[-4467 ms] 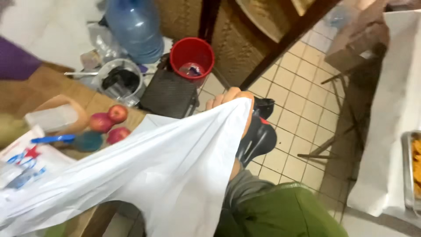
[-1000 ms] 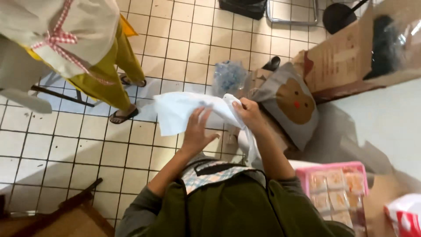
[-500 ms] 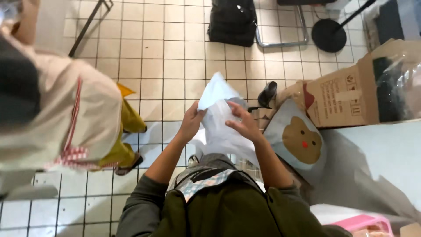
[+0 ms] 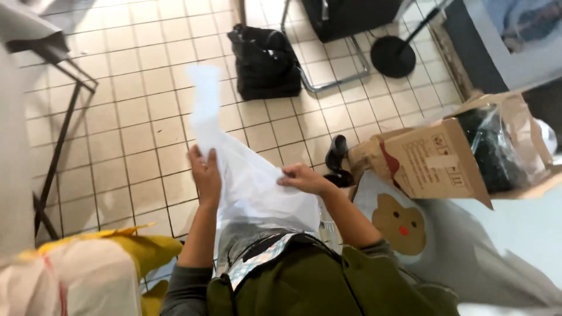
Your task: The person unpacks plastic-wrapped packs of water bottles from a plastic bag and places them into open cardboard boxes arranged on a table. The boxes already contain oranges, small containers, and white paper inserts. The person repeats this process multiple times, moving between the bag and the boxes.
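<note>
The person wears an olive-green top, its sleeves pushed up toward the elbows so the forearms are bare down to the left hand (image 4: pixel 206 175) at ten o'clock and the right hand (image 4: pixel 304 178) at two. A pale patterned strap (checked, perhaps) crosses the chest over grey cloth.

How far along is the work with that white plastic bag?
Done: the white plastic bag is off any surface and held up over the tiled floor. In hand: the left hand grips one edge and the right hand pinches the other, spreading it. Left: the bag looks flat; nothing visible inside, and its mouth is not clearly open.
</note>
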